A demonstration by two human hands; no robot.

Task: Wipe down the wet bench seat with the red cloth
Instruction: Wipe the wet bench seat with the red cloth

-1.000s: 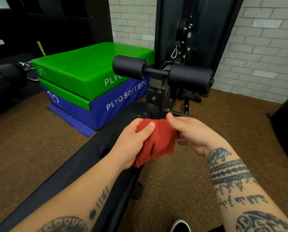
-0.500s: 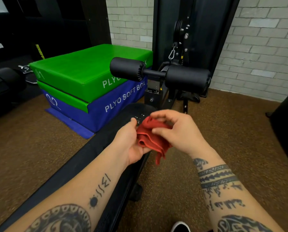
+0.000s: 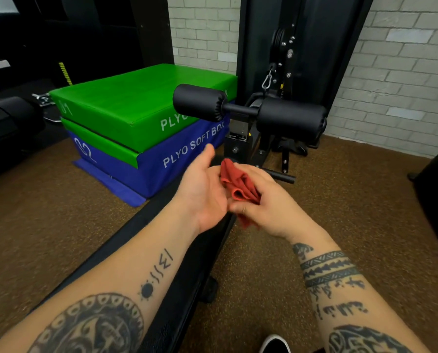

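since a second ago the red cloth [image 3: 239,186] went from spread between both hands to bunched in the closed right hand [image 3: 257,208]; left hand [image 3: 203,189] now open, palm up, holding nothing. wiping not started, cloth held over the bench seat [image 3: 187,253] far end. roller pads [image 3: 248,112] just beyond, plyo boxes [image 3: 141,118] off the left edge.

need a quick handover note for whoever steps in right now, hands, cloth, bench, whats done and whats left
Left hand: open, palm up, touching the edge of the red cloth but not gripping it.
Right hand: closed around the bunched cloth, holding it just above the far end of the bench seat.
Bench seat: black pad running from the near left toward the foam rollers; the hands hide its far end, so wetness there cannot be seen.
Done: cloth gathered into one hand.
Left: press the cloth onto the seat and wipe its whole length; no wiping shows yet.
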